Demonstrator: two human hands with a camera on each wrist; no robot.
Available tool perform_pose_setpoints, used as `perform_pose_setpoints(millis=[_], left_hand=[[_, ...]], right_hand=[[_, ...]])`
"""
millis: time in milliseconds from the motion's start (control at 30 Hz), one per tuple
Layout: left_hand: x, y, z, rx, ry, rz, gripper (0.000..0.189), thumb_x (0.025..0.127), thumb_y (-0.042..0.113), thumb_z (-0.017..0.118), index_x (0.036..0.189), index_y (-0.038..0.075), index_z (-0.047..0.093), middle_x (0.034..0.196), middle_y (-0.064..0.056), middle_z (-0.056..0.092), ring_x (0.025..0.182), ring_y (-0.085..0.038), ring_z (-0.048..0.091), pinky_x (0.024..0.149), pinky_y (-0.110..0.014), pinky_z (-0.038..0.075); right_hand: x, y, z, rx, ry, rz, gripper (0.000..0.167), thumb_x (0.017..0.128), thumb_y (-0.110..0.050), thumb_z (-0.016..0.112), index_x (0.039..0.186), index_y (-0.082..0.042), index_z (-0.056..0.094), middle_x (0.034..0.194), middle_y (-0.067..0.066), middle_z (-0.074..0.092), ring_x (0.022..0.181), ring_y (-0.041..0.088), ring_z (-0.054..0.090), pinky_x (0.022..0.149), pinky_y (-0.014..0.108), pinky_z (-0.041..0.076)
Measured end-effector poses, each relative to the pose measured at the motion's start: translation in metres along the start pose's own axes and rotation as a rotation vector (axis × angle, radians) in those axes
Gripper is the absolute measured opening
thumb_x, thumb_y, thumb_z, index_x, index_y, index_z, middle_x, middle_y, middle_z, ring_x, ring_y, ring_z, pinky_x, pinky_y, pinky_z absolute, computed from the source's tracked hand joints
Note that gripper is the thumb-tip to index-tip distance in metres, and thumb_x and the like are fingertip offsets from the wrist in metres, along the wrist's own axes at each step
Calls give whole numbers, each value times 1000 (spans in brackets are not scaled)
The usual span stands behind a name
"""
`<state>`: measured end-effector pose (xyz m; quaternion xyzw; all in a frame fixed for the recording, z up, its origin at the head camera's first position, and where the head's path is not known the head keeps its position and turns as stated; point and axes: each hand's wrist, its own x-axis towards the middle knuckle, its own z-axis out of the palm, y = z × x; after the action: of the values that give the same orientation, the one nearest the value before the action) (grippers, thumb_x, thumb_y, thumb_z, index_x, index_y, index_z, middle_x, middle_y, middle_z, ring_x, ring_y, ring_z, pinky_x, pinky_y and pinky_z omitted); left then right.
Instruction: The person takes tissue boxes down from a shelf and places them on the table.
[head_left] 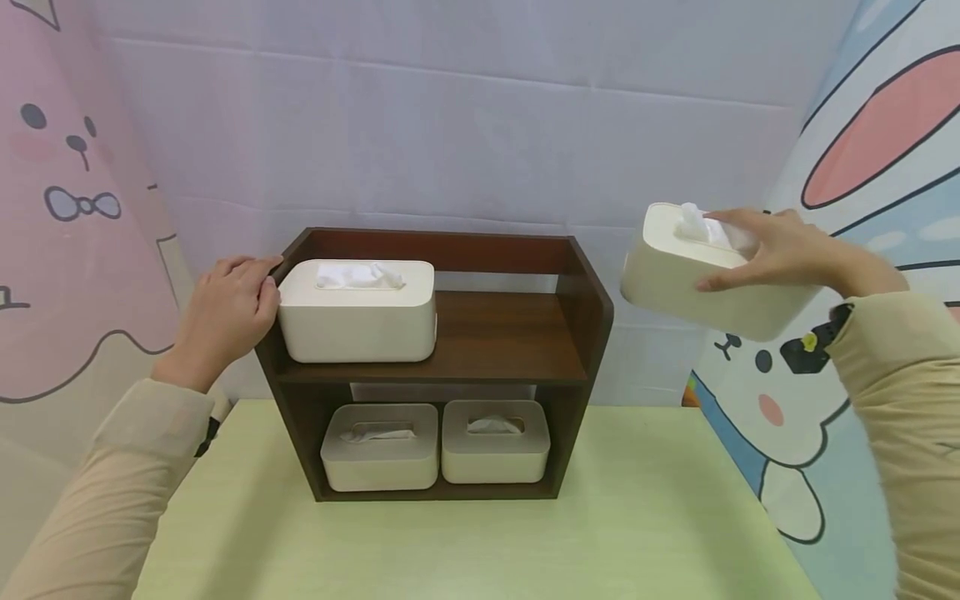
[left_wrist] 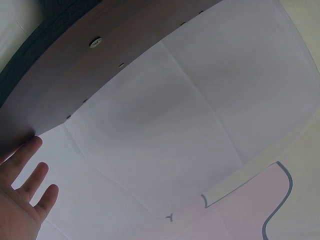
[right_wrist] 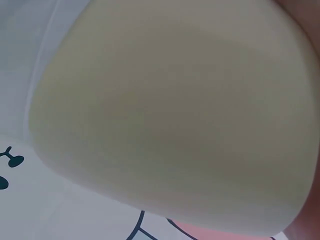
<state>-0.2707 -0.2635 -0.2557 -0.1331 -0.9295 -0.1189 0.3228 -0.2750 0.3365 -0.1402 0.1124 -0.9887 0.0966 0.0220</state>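
In the head view my right hand [head_left: 795, 250] grips a white tissue box [head_left: 720, 283] from above, thumb on its near side. The box hangs tilted in the air, right of a dark brown two-tier shelf [head_left: 510, 333]; it fills most of the right wrist view. My left hand [head_left: 232, 312] rests on the shelf's left side panel, and the left wrist view shows its fingers [left_wrist: 30, 155] at the panel's edge. Another white tissue box [head_left: 356, 329] sits on the upper tier at the left. Below stand a left tissue box [head_left: 379, 458] and a right tissue box [head_left: 495, 454] side by side.
The shelf stands on a pale yellow-green table [head_left: 637, 500]. A pale cloth backdrop [head_left: 480, 125] hangs behind it. Cartoon-printed cloths flank the table, a pink one [head_left: 67, 275] at left and a blue rabbit one [head_left: 862, 467] at right.
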Motion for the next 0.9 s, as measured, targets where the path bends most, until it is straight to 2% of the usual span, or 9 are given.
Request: perform_pose_setpoints(millis=[100,300,600,900], left_hand=[[0,0,0,3,0,0,40,94,17,32,124,2,53,120,-21,57,113,-40,42,91,-57,33],[0,2,-1,9,-7,1,41,94,18,31,125,3,53,121,-20,57,113,-40,42,90,-57,33],[-1,2,-1,-2,-7,-7,41,94,17,31,125,2,52,121,-21,57,114,-40,42,91,-57,32],[-1,3,-2,-11,-19,-18,42,95,19,29,126,2,52,122,-21,56,115,-40,41,92,-58,32]], right_hand=[[-1,7,14,14,0,5,96,70,-49,72,146,-23,19,116,29,45,77,30,59,54,38,53],[-1,20,40,30,-16,37,98,70,-52,71,146,-20,18,121,33,30,96,45,41,54,39,51],[-2,34,81,42,-4,30,99,66,-53,73,143,-15,24,118,33,34,97,46,39,54,39,50],[-7,47,128,49,-8,-10,99,63,-56,74,140,-12,31,119,29,42,101,45,38,59,43,49]])
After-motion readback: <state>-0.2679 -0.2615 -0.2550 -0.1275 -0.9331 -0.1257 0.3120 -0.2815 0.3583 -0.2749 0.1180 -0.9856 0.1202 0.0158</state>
